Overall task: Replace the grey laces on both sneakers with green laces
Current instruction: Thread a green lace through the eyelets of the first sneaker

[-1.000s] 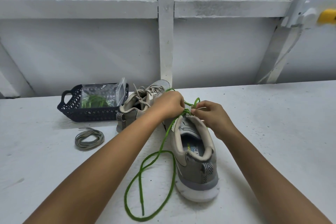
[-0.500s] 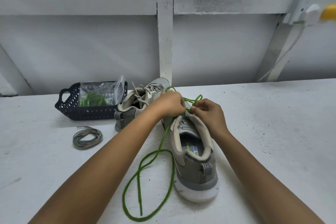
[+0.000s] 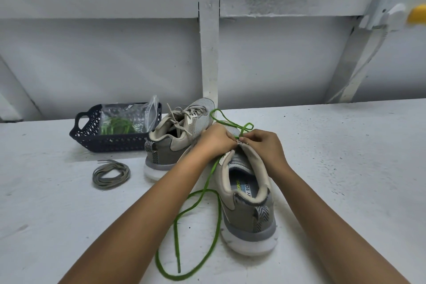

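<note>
Head view: both hands thread a green lace (image 3: 202,191) into the near sneaker (image 3: 249,217).
The left hand (image 3: 215,140) and right hand (image 3: 265,147) meet over its upper eyelets, fingers curled, pinching the lace; its slack loops on the white table (image 3: 334,168) beside the shoe. Behind stands the far sneaker (image 3: 179,136), grey-laced, near a coiled grey lace (image 3: 111,174) and a dark basket (image 3: 108,140).

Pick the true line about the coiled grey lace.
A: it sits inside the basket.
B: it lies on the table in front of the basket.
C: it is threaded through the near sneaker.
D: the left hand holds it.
B: the coiled grey lace lies loose on the table, nearer the camera than the basket and apart from it.
</note>
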{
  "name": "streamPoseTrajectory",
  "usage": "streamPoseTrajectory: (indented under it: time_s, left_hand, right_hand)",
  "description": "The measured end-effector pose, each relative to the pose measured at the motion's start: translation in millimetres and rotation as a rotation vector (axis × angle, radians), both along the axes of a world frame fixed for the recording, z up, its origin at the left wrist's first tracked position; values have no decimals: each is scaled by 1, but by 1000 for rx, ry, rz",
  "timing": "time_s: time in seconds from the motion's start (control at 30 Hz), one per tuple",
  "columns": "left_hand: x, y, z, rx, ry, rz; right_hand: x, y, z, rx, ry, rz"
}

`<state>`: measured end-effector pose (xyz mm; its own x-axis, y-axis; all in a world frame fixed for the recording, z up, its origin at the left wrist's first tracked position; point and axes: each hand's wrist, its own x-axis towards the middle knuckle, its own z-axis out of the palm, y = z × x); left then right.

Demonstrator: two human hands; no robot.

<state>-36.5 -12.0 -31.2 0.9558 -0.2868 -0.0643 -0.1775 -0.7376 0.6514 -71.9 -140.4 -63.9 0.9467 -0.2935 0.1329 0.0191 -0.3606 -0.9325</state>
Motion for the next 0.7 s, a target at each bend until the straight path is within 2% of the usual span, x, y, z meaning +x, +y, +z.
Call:
streamPoseTrajectory:
  time_s: [0.13,0.23,0.4,0.53,0.6,0.7]
  left_hand:
    - [-2,-2,-3,7,-55,11]
    - [0,4,-2,-46,-43,68]
    - [0,25,3,-535,82,202]
    - [-9,43,22,-1027,118,209]
    - [-7,55,35,-1097,13,262]
    - [-1,74,51,-1021,-91,337]
  right_hand:
    - [-2,3,4,-29,21,33]
    - [-2,4,10,27,90,48]
    - [-7,4,12,50,112,76]
    - [-10,6,14,70,121,65]
    - [-11,5,15,56,126,54]
    - [-12,4,17,44,121,46]
